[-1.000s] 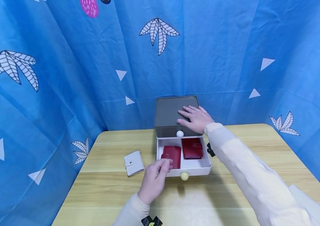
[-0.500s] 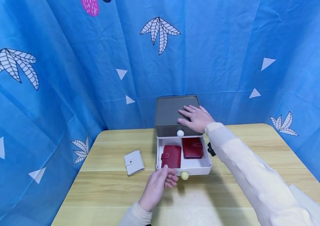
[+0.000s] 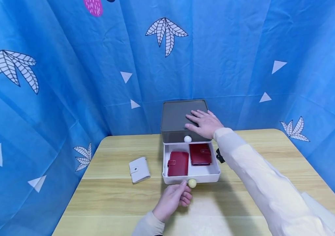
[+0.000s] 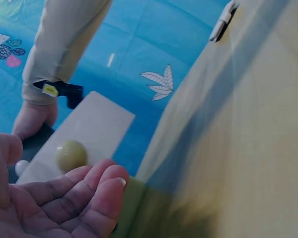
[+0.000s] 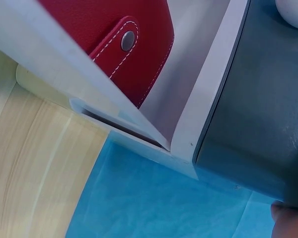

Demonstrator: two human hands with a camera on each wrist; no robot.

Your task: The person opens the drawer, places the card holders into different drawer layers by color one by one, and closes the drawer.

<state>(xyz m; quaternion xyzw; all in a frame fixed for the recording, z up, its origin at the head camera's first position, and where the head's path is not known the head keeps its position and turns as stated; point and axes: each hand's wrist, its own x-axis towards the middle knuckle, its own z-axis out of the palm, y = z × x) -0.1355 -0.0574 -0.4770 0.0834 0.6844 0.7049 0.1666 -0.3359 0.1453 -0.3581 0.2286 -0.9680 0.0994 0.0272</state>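
My right hand rests flat, fingers spread, on the lid of a dark grey drawer box. Below the grey part, a white drawer is pulled out, with a pale yellow round knob on its front. Two red snap wallets lie inside: one wallet at left, the other wallet at the right rear. Just in front of the drawer, my left hand has its thumb tip by the knob and its fingers loosely bent, holding nothing. In the left wrist view the knob shows beyond those fingers.
A white snap wallet lies on the wooden table left of the drawer. A white knob marks the upper grey drawer. A flat white object lies at the right, partly under the right sleeve. Blue curtain encloses the table.
My left hand has come away from the left red wallet and moved down and right to the yellow knob. The right hand stays on the box; the wallets lie in the drawer.
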